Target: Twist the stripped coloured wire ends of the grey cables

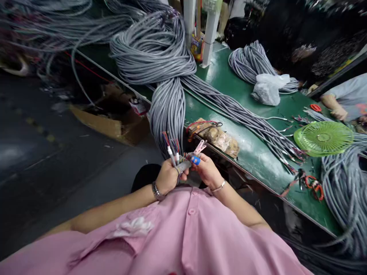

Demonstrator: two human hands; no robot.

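Observation:
In front of my pink shirt, my left hand [169, 176] is closed around several grey cables [183, 166]. Two of their stripped ends point up, with white sleeves [169, 149] and thin red and blue wires [166, 138] fanning out. My right hand [208, 171] pinches the end of a cable lying crosswise, where short coloured wires stick out. A blue wrap [195, 160] covers one of its digits. Just beyond the right fingertips a pink clip [200, 146] shows; what it grips is hidden.
Ahead, a thick grey cable coil [151, 49] hangs over the green table's [258, 149] edge. A taped brown block [219, 139], green fan guard [323, 138], orange-handled scissors [314, 187] and plastic bag [269, 89] lie there. A co-worker's hand [338, 110] is at right; a cardboard box [97, 121] stands left.

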